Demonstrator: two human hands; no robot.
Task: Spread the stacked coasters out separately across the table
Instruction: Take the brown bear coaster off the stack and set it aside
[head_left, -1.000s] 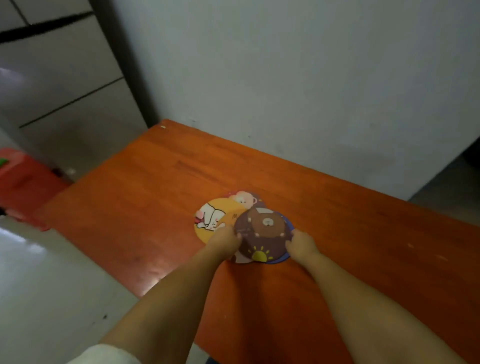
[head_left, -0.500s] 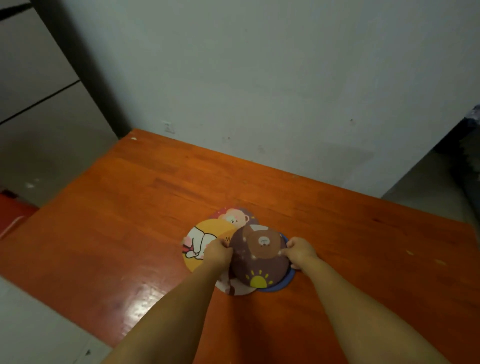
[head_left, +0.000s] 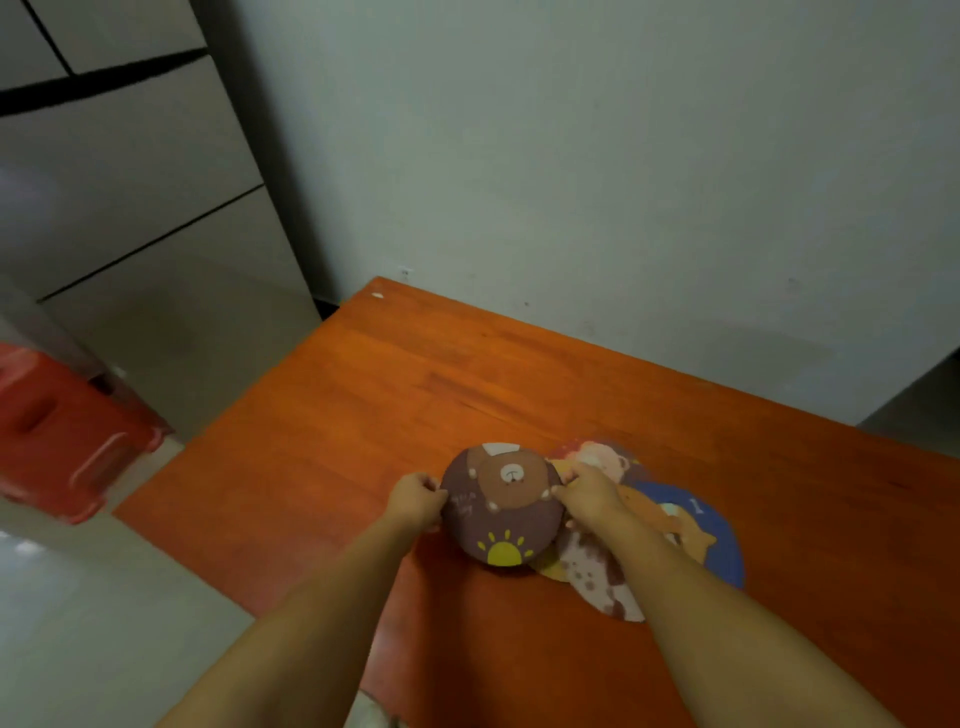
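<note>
I see both hands' grip clamped on the brown bear coaster (head_left: 503, 512), left hand (head_left: 415, 500) and right hand (head_left: 587, 493) at opposite edges, blue coaster (head_left: 719, 540) just right of it on the counter (head_left: 395, 395)

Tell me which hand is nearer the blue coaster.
The right hand. It grips the right edge of the brown bear coaster, just left of the blue coaster. The left hand holds the bear coaster's far left edge.

1. The desk (head_left: 395, 405) was orange-red wood, its far edge against a pale wall.
2. A brown bear coaster (head_left: 501, 506) sat leftmost on it.
3. A blue coaster (head_left: 714, 530), a spotted white coaster (head_left: 592, 577) and a pink coaster (head_left: 605, 457) lay overlapping beside it.
</note>
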